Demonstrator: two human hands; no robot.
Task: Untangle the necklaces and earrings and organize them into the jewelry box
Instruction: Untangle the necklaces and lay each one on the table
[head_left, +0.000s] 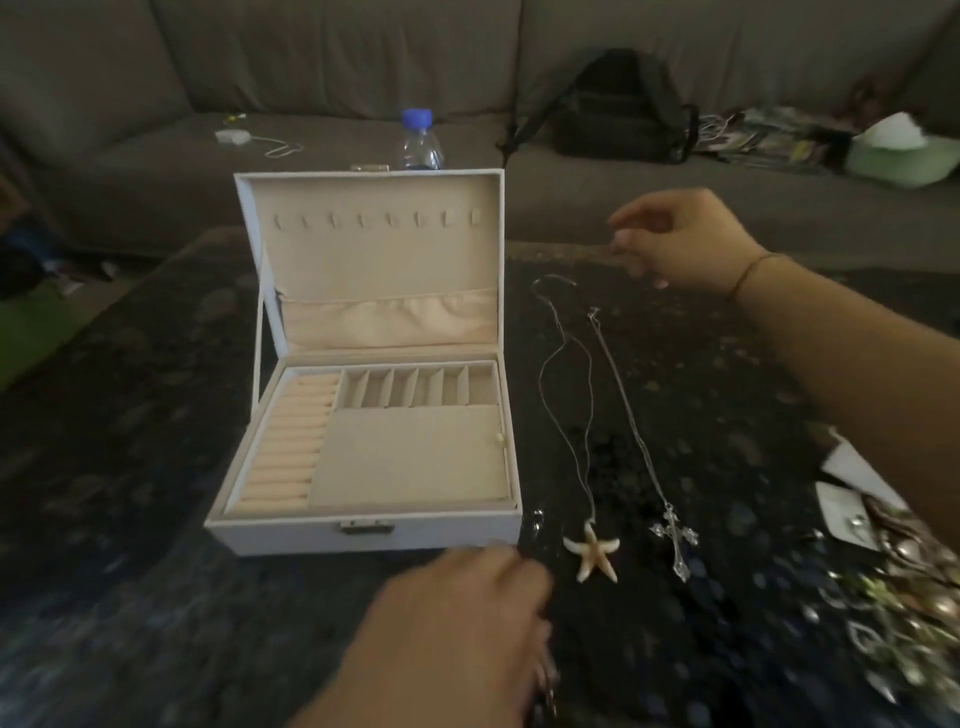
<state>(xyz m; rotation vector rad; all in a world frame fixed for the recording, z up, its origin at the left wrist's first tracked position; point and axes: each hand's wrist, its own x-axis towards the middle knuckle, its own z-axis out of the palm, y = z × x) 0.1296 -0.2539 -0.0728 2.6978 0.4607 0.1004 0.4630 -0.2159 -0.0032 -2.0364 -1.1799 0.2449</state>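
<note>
The jewelry box (363, 530) stood open; right of it lay two necklaces (592, 551). The right hand (675, 244) hovered loosely curled, empty; the left hand's (457, 618) grip couldn't be told.

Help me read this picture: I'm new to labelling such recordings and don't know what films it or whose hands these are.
There is no machine. One camera on a person's head looks down at their own two hands. On the dark table stands an open white jewelry box. Beside it lie a starfish necklace and a cross necklace, laid out straight and apart; more jewelry is piled at the right. The right hand hovers above the chains' far ends. The left hand is near the box front; whether either hand holds something is too blurred to tell.
</note>
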